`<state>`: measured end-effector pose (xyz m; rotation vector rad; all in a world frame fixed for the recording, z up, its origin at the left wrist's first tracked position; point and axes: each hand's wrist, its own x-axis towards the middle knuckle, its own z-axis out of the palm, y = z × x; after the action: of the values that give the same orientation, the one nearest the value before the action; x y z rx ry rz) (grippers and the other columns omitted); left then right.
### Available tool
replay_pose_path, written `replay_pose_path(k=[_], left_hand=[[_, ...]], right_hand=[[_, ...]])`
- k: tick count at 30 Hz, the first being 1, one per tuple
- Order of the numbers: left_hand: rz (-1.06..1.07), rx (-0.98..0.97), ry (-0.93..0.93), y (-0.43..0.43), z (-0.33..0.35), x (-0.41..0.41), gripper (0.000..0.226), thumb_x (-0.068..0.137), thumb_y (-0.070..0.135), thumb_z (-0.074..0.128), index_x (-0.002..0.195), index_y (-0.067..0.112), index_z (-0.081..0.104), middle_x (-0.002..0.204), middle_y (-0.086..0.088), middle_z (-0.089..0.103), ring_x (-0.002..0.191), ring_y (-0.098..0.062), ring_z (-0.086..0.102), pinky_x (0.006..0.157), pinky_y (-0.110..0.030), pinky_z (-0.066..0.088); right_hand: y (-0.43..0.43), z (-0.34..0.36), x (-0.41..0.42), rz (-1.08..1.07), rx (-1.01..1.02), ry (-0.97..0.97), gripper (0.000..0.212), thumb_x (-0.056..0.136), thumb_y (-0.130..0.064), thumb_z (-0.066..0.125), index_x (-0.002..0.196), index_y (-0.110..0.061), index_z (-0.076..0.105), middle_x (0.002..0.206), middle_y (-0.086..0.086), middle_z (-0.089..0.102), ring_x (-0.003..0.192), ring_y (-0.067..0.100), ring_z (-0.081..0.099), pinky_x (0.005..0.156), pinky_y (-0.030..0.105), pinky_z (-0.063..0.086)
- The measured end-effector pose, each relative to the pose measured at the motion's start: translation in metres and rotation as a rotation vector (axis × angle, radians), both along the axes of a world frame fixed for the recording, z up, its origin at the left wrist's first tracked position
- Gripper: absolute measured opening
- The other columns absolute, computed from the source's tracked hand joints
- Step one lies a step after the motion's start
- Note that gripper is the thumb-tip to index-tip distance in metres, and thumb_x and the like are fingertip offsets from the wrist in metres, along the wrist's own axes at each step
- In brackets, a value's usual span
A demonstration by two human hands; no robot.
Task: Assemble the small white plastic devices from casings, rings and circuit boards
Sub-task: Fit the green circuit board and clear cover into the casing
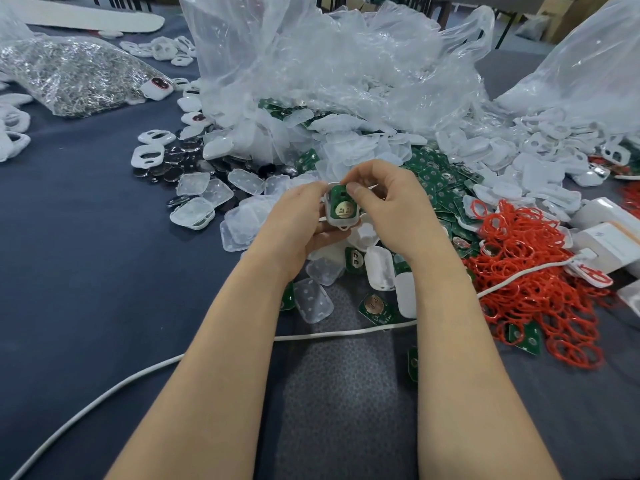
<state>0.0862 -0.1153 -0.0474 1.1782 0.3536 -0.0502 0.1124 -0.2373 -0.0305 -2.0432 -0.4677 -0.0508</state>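
Mid-assembly at frame centre: left hand (300,220) cupping a white casing (341,220) from below, right hand (388,202) pinching its top edge, pressing a green board (341,204) into it. Board seemingly seated; ring and cover likely left to fit. Plenty of work remaining, judging by loose stock: red rings (533,271) at right, boards (436,181) and clear covers (207,199) heaped mid-frame, torn plastic bags (329,64) behind. Dark blue cloth (86,271) over the surface, a white cable (104,396) trailing across the lower left; cardboard boxes (568,19) at upper right.
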Motion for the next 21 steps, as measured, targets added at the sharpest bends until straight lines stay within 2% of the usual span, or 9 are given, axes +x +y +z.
replay_pose_path(k=[4,9,12,16,21], left_hand=[[-0.001,0.011,-0.008,0.0001,-0.0008,-0.0009,0.022,0.098,0.015,0.042,0.098,0.005,0.062,0.079,-0.012,0.07,0.062,-0.02,0.07,0.061,-0.028,0.059],[0.002,0.008,-0.009,0.0004,-0.0015,-0.001,0.023,0.098,0.016,0.043,0.101,0.004,0.062,0.08,-0.013,0.07,0.061,-0.019,0.07,0.06,-0.027,0.059],[-0.003,0.013,-0.008,0.0007,-0.0016,-0.0009,0.023,0.098,0.016,0.042,0.101,0.005,0.062,0.08,-0.012,0.07,0.061,-0.019,0.07,0.059,-0.026,0.059],[-0.003,0.026,-0.005,0.0011,-0.0017,-0.0009,0.023,0.098,0.017,0.041,0.099,0.006,0.062,0.082,-0.013,0.069,0.06,-0.018,0.07,0.059,-0.026,0.059],[-0.004,0.027,-0.014,0.001,-0.0029,-0.0002,0.023,0.098,0.015,0.042,0.096,0.006,0.063,0.077,-0.012,0.07,0.06,-0.018,0.07,0.063,-0.029,0.059]], right_hand=[[0.0004,0.0,0.0001,-0.002,-0.006,0.006,0.02,0.093,-0.011,0.056,0.085,-0.029,0.06,0.088,-0.001,0.063,0.082,0.016,0.056,0.068,0.024,0.045],[0.0004,0.0003,-0.0003,-0.005,-0.011,0.008,0.019,0.094,-0.011,0.055,0.086,-0.028,0.06,0.086,-0.004,0.061,0.079,0.012,0.055,0.062,0.016,0.041],[0.0006,-0.0002,-0.0006,-0.01,-0.019,0.003,0.019,0.094,-0.012,0.056,0.086,-0.028,0.06,0.085,-0.006,0.061,0.078,0.012,0.054,0.063,0.018,0.043],[0.0006,-0.0006,-0.0008,-0.04,-0.062,-0.05,0.017,0.091,-0.013,0.059,0.085,-0.028,0.061,0.087,-0.007,0.054,0.064,0.002,0.042,0.069,0.022,0.037],[0.0012,-0.0028,-0.0019,-0.074,-0.105,-0.102,0.013,0.09,-0.013,0.061,0.091,-0.024,0.066,0.094,-0.002,0.054,0.061,-0.003,0.037,0.071,0.019,0.033]])
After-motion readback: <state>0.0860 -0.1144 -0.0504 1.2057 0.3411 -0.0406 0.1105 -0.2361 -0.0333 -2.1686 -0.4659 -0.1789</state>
